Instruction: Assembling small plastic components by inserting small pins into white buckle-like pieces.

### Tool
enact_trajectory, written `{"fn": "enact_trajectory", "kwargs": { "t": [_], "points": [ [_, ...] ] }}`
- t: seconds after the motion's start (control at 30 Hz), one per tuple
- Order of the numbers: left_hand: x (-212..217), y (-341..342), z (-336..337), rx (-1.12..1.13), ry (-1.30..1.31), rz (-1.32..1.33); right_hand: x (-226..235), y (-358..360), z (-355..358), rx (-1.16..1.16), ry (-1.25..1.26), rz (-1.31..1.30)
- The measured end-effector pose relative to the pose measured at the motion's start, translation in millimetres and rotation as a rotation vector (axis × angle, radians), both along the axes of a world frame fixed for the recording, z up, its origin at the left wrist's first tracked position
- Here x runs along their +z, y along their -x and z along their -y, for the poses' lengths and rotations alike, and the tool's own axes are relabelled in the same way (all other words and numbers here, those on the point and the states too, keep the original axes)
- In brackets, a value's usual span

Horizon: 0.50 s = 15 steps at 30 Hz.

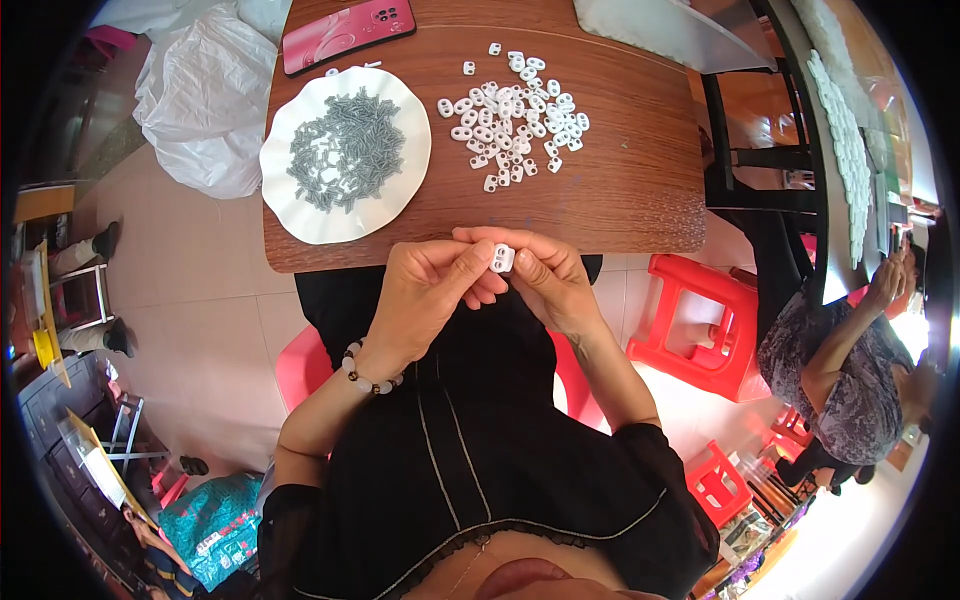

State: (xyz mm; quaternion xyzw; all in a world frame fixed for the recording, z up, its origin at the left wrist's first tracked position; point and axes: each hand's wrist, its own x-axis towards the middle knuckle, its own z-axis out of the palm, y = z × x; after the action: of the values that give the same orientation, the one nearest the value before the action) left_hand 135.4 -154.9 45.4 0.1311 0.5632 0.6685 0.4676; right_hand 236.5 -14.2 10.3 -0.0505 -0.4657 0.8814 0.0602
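Just past the table's near edge, a small white two-holed cord lock is pinched between both hands. My left hand grips it from the left with thumb and fingers, a beaded bracelet at the wrist. From the right, the thumb and fingertips of my right hand press against the same piece. Farther back lies a loose heap of similar white pieces. Left of the heap, a white wavy-rimmed plate holds many tiny grey springs.
A pink phone rests at the brown table's far left. Beside the table hangs a white plastic bag. Red stools stand on the right, where another person works at a second table.
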Motion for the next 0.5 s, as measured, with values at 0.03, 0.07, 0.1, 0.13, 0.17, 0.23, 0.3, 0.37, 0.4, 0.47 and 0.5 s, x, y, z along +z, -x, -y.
{"fn": "enact_trajectory", "kwargs": {
  "t": [0.03,0.07,0.1,0.13,0.17,0.23,0.3,0.37,0.4,0.47,0.5],
  "points": [
    [-0.4,-0.7,0.1,0.013,-0.009,-0.019,-0.2,0.2,-0.1,0.0,0.0,0.0],
    [-0.1,-1.2,0.1,0.012,-0.009,-0.019,-0.5,0.3,-0.5,-0.004,0.003,-0.005],
    [0.4,-1.7,0.2,0.026,-0.001,-0.043,-0.7,0.4,-0.9,-0.007,0.007,-0.01],
    [0.8,-1.8,0.3,0.04,0.008,-0.067,-0.5,0.5,-1.9,-0.007,0.007,-0.01],
    [1.1,-1.5,0.5,0.04,0.008,-0.067,0.1,0.6,-3.5,-0.007,-0.018,-0.01],
    [1.4,-0.6,1.0,0.03,0.027,-0.116,1.2,0.3,-4.5,-0.007,-0.044,-0.009],
    [0.7,-0.4,1.1,0.037,0.024,-0.108,2.5,0.2,-4.2,-0.025,-0.025,0.016],
    [-0.9,0.1,1.4,0.044,0.021,-0.099,5.5,0.2,-4.6,-0.03,-0.043,0.023],
    [-2.5,0.7,1.9,0.046,0.013,-0.074,6.4,0.2,-5.0,-0.034,-0.06,0.029],
    [-5.0,1.0,2.0,0.048,0.005,-0.049,6.0,0.4,-6.0,-0.033,-0.062,0.032],
    [-5.9,1.0,2.0,0.047,-0.005,-0.044,6.0,0.7,-6.3,-0.032,-0.063,0.035]
  ]
}}
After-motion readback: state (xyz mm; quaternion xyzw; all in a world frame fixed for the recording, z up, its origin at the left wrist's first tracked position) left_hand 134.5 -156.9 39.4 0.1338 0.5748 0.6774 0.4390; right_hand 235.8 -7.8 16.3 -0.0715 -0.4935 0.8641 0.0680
